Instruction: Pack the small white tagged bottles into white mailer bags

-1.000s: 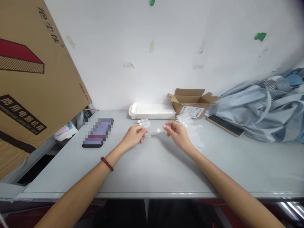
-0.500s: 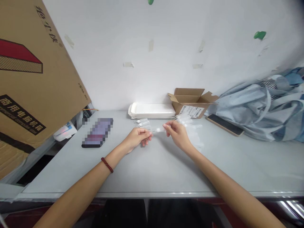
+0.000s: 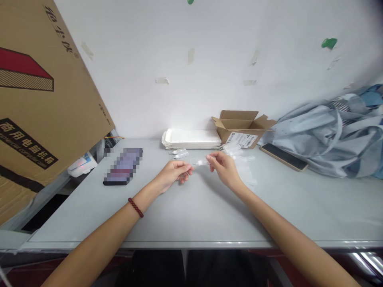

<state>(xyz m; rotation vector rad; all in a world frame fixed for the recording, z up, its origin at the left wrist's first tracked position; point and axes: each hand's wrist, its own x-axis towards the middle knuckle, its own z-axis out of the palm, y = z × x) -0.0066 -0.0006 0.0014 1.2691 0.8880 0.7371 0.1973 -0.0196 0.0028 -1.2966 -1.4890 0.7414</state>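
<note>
At the far left, a big printed carton (image 3: 68,95) ran out of the frame, and beside it a phone (image 3: 124,165) lay on the grey table (image 3: 185,223), its screen blurred into blocks. The left hand (image 3: 173,173) had thumb and forefinger in a narrow pinch beside the thin needle tip of a small bottle (image 3: 201,163). That bottle hung above the table between the two hands, white neck toward the left, its rear end pinched lightly by the right hand (image 3: 223,167). Good handling here seemed to call for a steady right pinch without squeezing the soft-looking body, and for the left fingertips to work straight along the needle's line so it would not bend or prick.

Whether the left fingers gripped some tiny piece could not be told; a faint loop at their tips was too thin to make out. The right fingers covered the bottle's rear. Two more bottles (image 3: 181,154) lay just beyond the left hand; rightward, a blurred cluster of bottles (image 3: 232,148) and translucent sheets (image 3: 247,171) was partly hidden behind the right hand.
</note>
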